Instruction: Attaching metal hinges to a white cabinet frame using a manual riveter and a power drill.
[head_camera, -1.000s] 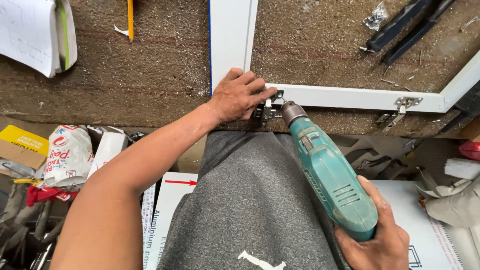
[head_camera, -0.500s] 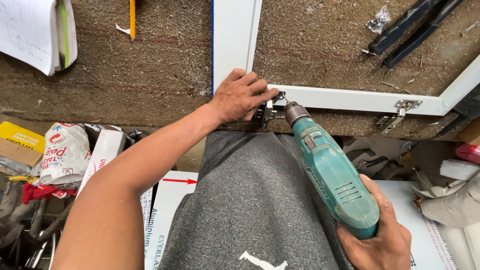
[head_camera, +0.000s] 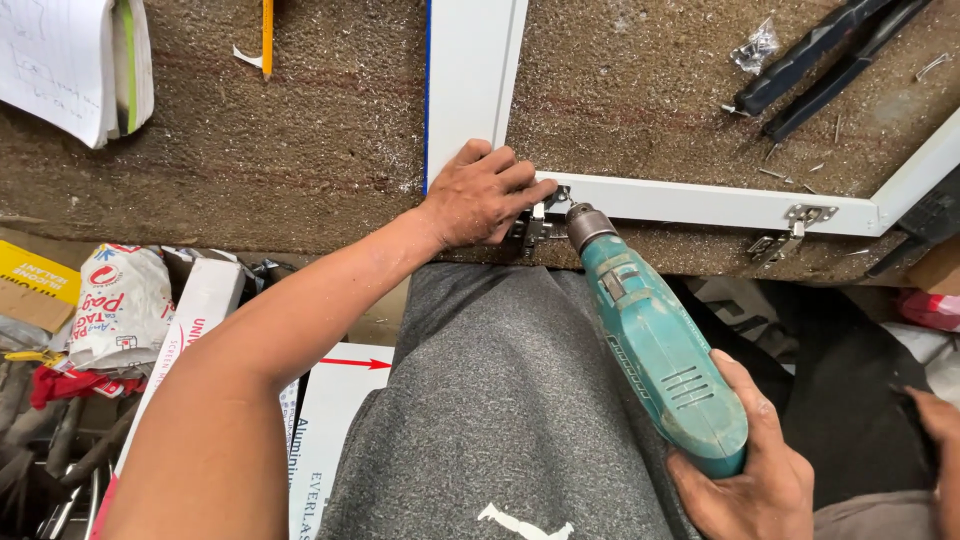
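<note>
Head view: the left hand (head_camera: 487, 197) lies flat, fingers spread and curled over the corner of the white frame (head_camera: 468, 80), pressing it onto the bench (head_camera: 300, 150); it grips nothing, it only pins. The right hand (head_camera: 745, 470) is closed round the grip of the teal drill (head_camera: 655, 355), whose chuck (head_camera: 585, 224) points at the small metal bracket (head_camera: 530, 228) on the frame's near edge, right at the corner. Left fingertips (head_camera: 535, 190) sit just beside the chuck, almost touching the bracket. That closeness looks like the main risk: if the bit skids off the metal, it could run into those fingers. The drill leans at a slant, so side pressure could make the bit wander or scar the white face. The frame is held by 1 palm only, so torque might twist it. A second bracket (head_camera: 790, 228) sits further right along the rail, near loose swarf (head_camera: 760, 45)
</note>
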